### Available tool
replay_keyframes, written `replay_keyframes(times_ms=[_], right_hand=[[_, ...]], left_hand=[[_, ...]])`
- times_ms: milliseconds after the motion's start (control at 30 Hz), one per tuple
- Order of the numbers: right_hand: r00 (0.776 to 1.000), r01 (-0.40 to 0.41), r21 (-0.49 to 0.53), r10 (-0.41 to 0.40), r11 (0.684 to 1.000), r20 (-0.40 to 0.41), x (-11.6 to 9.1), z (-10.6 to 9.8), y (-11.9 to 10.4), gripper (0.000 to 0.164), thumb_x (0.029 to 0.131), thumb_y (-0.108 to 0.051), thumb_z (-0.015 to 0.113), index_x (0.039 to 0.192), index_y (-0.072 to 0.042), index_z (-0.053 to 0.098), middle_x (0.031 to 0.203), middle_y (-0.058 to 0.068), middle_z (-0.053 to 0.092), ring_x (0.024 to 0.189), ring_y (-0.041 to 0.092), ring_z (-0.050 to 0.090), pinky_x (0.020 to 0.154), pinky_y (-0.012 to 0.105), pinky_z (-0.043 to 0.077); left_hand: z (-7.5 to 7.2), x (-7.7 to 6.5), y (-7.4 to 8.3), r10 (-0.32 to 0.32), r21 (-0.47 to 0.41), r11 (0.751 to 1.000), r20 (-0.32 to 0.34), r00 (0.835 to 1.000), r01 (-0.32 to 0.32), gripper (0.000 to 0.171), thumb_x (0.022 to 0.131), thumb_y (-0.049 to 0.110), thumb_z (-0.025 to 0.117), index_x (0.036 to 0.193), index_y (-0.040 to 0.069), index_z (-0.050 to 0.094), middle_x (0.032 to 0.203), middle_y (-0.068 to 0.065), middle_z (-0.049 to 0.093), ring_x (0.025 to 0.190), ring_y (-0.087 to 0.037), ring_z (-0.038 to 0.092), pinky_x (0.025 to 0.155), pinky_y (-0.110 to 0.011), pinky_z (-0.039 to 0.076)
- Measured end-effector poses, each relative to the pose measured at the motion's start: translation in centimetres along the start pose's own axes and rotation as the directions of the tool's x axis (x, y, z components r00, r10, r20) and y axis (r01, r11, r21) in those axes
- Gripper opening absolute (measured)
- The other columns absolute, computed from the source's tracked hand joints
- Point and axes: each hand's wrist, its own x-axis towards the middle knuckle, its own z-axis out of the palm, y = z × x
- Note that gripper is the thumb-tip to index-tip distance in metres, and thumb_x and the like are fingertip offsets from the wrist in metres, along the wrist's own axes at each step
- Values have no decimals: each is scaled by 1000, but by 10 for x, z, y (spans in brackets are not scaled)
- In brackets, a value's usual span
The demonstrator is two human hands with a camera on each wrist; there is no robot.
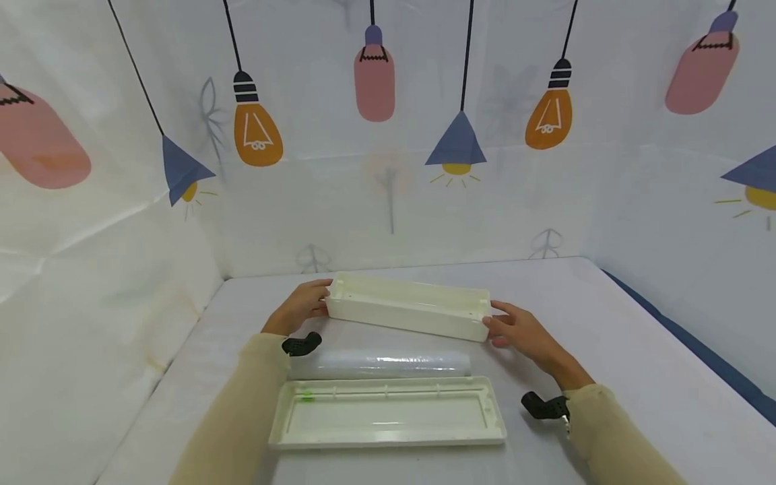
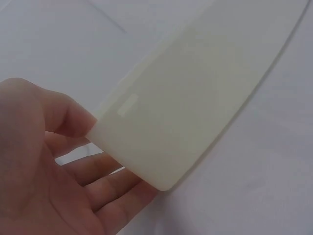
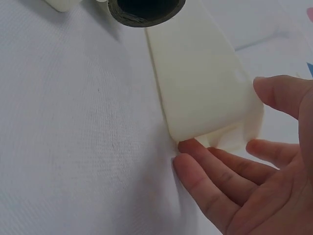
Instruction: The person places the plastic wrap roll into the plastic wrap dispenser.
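A long, open-topped cream plastic box (image 1: 407,306) lies at a slight slant toward the back of the table, its right end nearer. My left hand (image 1: 301,306) grips its left end. In the left wrist view the thumb is at the upper edge, with the fingers around the end wall of the box (image 2: 171,98). At the right end, my right hand (image 1: 521,335) holds the box with thumb at the top edge and fingertips against the end (image 3: 274,156). In front lie a roll of clear plastic wrap (image 1: 388,364) and a shallow cream lid (image 1: 388,421), inner side up.
A white cloth covers the table (image 1: 618,323). White curtains (image 1: 315,202) printed with lamps and bulbs hang at the back and both sides. Black wrist mounts (image 1: 544,406) stick out from both sleeves, near the roll and lid.
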Motion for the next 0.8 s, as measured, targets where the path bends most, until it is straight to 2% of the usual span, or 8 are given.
replay_keyframes(times_ms=[300,400,600,800], right_hand=[[999,31,52,-30,998,-18,3,2,-8,72,101,-24,63,155,7,27,138,36,50,108,38,66,86,41,57],[999,34,56,-34,998,-16,5,2,-11,71,102,-24,62,155,5,25,140,36,48,108,39,66,88,43,57],[1000,21,62,-20,998,-18,12,3,-14,70,103,-24,60,156,5,25,143,36,45,112,40,64,90,45,55],[1000,16,60,-15,998,-20,20,5,-11,68,103,-23,61,155,5,28,143,34,46,113,38,64,90,41,56]], left_hand=[[-1,1,1,14,-22,1000,-49,999,-15,55,99,5,45,154,2,38,147,-21,47,118,-30,59,98,-42,51],[-4,-5,2,22,-36,999,-62,998,-24,55,99,5,47,154,3,39,147,-21,47,118,-31,58,99,-42,50],[-11,-17,3,68,-45,997,-49,997,-70,55,100,4,47,154,2,37,147,-23,46,123,-37,56,102,-46,48],[-16,-23,-3,75,-63,995,-35,997,-77,55,100,2,49,154,0,36,148,-25,45,125,-37,55,102,-47,48]])
